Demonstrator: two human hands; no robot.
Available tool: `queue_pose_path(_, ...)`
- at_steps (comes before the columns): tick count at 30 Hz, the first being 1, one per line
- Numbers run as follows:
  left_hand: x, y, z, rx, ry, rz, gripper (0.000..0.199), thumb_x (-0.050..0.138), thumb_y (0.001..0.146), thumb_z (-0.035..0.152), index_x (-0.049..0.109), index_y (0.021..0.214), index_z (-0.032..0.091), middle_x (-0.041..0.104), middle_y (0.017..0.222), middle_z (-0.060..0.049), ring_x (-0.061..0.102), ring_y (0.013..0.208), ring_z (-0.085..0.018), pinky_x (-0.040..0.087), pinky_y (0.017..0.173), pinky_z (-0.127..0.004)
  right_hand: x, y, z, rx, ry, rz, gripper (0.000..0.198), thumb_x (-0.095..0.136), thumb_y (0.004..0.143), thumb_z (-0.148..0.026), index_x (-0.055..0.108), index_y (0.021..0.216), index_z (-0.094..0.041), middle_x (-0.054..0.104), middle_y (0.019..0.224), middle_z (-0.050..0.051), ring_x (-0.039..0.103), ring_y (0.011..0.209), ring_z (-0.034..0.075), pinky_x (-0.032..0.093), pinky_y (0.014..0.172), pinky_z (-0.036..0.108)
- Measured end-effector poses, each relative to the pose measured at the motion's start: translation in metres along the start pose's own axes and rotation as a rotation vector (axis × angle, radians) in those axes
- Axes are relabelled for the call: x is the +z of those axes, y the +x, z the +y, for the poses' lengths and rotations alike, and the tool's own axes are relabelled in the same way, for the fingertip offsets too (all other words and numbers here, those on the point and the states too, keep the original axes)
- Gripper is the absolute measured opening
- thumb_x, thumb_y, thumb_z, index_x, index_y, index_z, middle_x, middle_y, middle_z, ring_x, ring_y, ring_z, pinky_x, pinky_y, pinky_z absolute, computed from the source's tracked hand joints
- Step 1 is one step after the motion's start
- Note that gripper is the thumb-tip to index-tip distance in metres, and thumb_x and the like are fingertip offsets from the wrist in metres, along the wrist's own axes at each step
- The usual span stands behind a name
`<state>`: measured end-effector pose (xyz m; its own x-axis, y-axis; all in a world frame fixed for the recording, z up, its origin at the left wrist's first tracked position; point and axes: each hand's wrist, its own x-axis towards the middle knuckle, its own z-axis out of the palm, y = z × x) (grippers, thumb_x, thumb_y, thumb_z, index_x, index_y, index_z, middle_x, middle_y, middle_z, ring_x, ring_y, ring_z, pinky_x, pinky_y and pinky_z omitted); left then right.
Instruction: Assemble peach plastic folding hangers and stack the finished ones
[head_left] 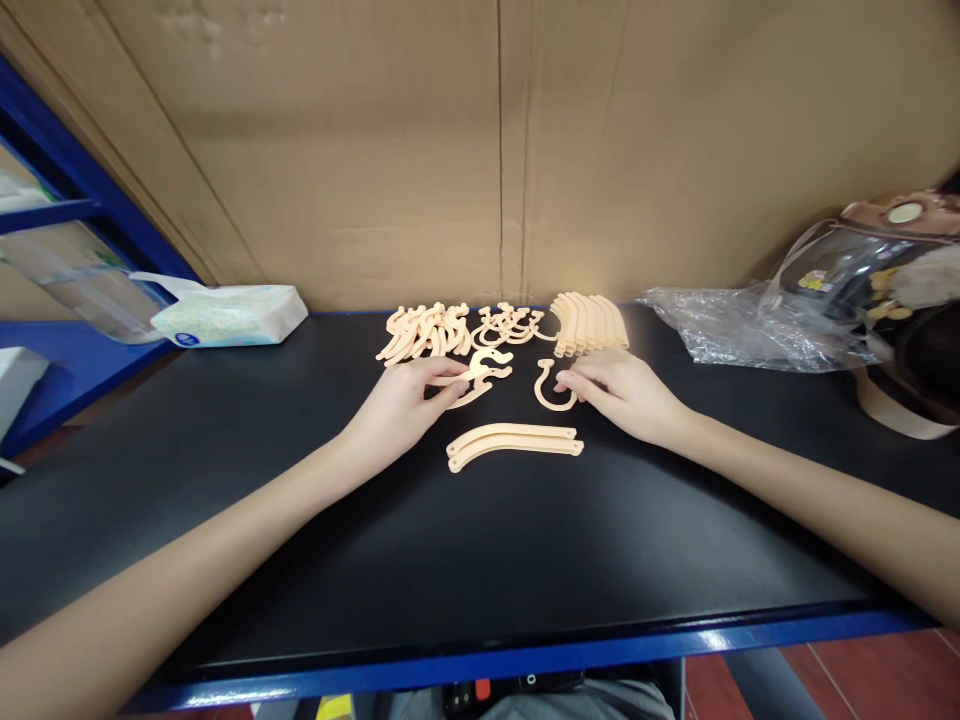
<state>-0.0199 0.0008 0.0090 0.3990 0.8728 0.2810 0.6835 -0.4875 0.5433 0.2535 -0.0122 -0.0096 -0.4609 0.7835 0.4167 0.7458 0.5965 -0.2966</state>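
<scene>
My left hand (397, 405) is closed, thumb and index finger pinching a beige plastic piece with a curved, forked end (491, 360). Another beige piece (471, 397) shows under the thumb; whether it is also held I cannot tell. To the right, the fingertips of my right hand (626, 392) pinch one end of a beige C-shaped plastic hook (543, 398), its open side facing up. Two long, slightly bent beige plastic arms (517, 440) lie side by side on the black tabletop, nearer to me than both hands.
Behind the hands lie a heap of short curved pieces (424, 330), a heap of hooks (510, 322) and a row of long arms (590, 322). A tissue pack (232, 315) is at left. Crumpled clear plastic (757, 330) and a clear bag (847, 265) sit at right. Cardboard (360, 150) stands behind.
</scene>
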Motion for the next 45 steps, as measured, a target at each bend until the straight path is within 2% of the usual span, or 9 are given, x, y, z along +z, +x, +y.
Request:
queue_pose_path(8, 0.0, -0.005, 0.006, 0.238, 0.418, 0.044, 0.026, 0.05, 0.092, 0.037, 0.072, 0.091, 0.023, 0.073, 0.086, -0.002, 0.061, 0.086, -0.023, 0.038, 0.081, -0.038, 0.0, 0.001, -0.001, -0.002, -0.013, -0.008, 0.056, 0.028, 0.099, -0.051, 0.068, 0.075, -0.019, 0.066, 0.068, 0.005, 0.061, 0.069, 0.019, 0.04, 0.069, 0.032)
queue_pose_path(15, 0.002, -0.007, 0.004, 0.192, 0.477, 0.032, 0.018, 0.059, 0.086, 0.036, 0.067, 0.077, 0.022, 0.072, 0.083, -0.002, 0.058, 0.086, -0.024, 0.037, 0.079, -0.038, 0.0, 0.001, -0.003, -0.009, -0.004, -0.002, 0.057, 0.028, 0.099, -0.052, 0.067, 0.074, -0.02, 0.065, 0.067, 0.004, 0.061, 0.068, 0.019, 0.04, 0.068, 0.031)
queue_pose_path(21, 0.002, -0.006, 0.004, 0.167, 0.473, 0.032, 0.023, 0.061, 0.084, 0.043, 0.066, 0.074, 0.023, 0.07, 0.078, -0.001, 0.06, 0.082, -0.023, 0.038, 0.076, -0.037, 0.001, 0.001, -0.001, -0.013, 0.012, -0.008, 0.056, 0.028, 0.099, -0.053, 0.067, 0.076, -0.02, 0.065, 0.067, 0.004, 0.061, 0.068, 0.019, 0.041, 0.069, 0.032)
queue_pose_path(25, 0.003, -0.005, 0.002, 0.182, 0.447, 0.034, 0.025, 0.059, 0.085, 0.045, 0.068, 0.09, 0.022, 0.068, 0.081, -0.002, 0.06, 0.083, -0.022, 0.041, 0.078, -0.037, 0.001, 0.0, -0.002, -0.013, 0.015, -0.009, 0.056, 0.029, 0.099, -0.051, 0.067, 0.076, -0.019, 0.066, 0.068, 0.005, 0.061, 0.069, 0.019, 0.041, 0.07, 0.032)
queue_pose_path(30, 0.006, -0.003, -0.004, 0.274, 0.378, -0.004, 0.035, 0.051, 0.091, 0.042, 0.065, 0.115, 0.021, 0.065, 0.108, -0.007, 0.058, 0.099, -0.024, 0.044, 0.088, -0.037, 0.001, 0.0, -0.002, -0.012, 0.016, -0.009, 0.053, 0.03, 0.099, -0.05, 0.067, 0.076, -0.019, 0.066, 0.069, 0.004, 0.06, 0.069, 0.018, 0.041, 0.071, 0.032)
queue_pose_path(34, 0.007, -0.001, -0.01, 0.3, 0.348, -0.059, 0.036, 0.049, 0.093, 0.042, 0.064, 0.119, 0.022, 0.065, 0.11, -0.007, 0.057, 0.101, -0.024, 0.043, 0.09, -0.037, 0.002, 0.0, -0.001, -0.01, 0.02, -0.019, 0.048, 0.033, 0.1, -0.043, 0.067, 0.077, -0.019, 0.065, 0.07, 0.004, 0.06, 0.071, 0.018, 0.042, 0.073, 0.033)
queue_pose_path(36, 0.007, 0.001, -0.012, 0.302, 0.335, -0.064, 0.037, 0.05, 0.093, 0.043, 0.064, 0.12, 0.022, 0.065, 0.111, -0.007, 0.056, 0.102, -0.024, 0.043, 0.09, -0.037, 0.002, -0.001, -0.002, -0.019, 0.004, 0.007, 0.042, 0.036, 0.099, -0.041, 0.067, 0.083, -0.018, 0.067, 0.079, 0.006, 0.061, 0.078, 0.019, 0.043, 0.077, 0.034)
queue_pose_path(39, 0.007, 0.003, -0.015, 0.325, 0.316, -0.071, 0.038, 0.049, 0.094, 0.043, 0.063, 0.122, 0.021, 0.065, 0.111, -0.007, 0.055, 0.103, -0.023, 0.043, 0.091, -0.036, 0.002, -0.001, -0.005, -0.076, -0.025, 0.055, 0.031, 0.043, 0.097, -0.04, 0.065, 0.105, -0.019, 0.065, 0.109, 0.009, 0.058, 0.104, 0.023, 0.042, 0.092, 0.039)
queue_pose_path(45, 0.008, 0.005, -0.018, 0.406, 0.32, -0.091, 0.037, 0.047, 0.097, 0.038, 0.06, 0.126, 0.021, 0.064, 0.11, -0.006, 0.054, 0.101, -0.021, 0.042, 0.09, -0.034, 0.007, 0.0, -0.008, -0.199, -0.071, -0.131, 0.059, 0.044, 0.094, -0.051, 0.043, 0.139, -0.013, 0.051, 0.14, 0.014, 0.042, 0.131, 0.027, 0.032, 0.108, 0.048)
